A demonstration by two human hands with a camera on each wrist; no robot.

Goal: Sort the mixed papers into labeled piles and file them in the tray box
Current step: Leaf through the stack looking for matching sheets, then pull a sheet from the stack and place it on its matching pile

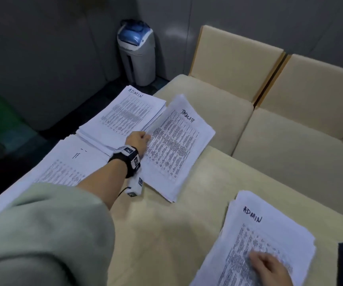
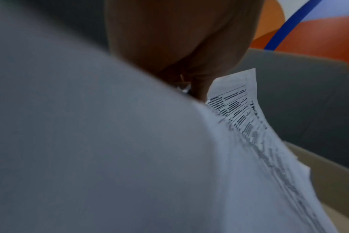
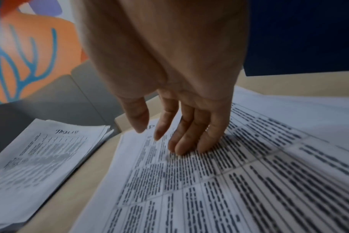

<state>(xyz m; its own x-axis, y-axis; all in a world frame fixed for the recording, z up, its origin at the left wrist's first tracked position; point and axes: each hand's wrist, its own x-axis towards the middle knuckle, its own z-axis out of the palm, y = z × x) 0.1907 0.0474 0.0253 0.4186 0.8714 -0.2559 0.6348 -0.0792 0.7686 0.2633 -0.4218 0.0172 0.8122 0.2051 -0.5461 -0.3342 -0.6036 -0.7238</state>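
On the beige table [image 1: 197, 203], the left hand [image 1: 138, 139] pinches the near-left edge of the TASKLIST stack [image 1: 179, 145], which lies beside an ADMIN pile [image 1: 129, 112]. Right hand [image 3: 181, 110], fingers [image 3: 205, 138] straight, rests flat on a second ADMIN stack [image 1: 259, 234] nearer the person.

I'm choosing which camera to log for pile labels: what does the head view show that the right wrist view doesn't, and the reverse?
Only the head view: the far ADMIN pile, the IT pile, the grey bin and the left hand gripping the TASKLIST pile.

Only the right wrist view: the straight fingers of the right hand on the print, plus an orange-and-blue wall pattern.

Both: the near ADMIN pile and the TASKLIST pile.
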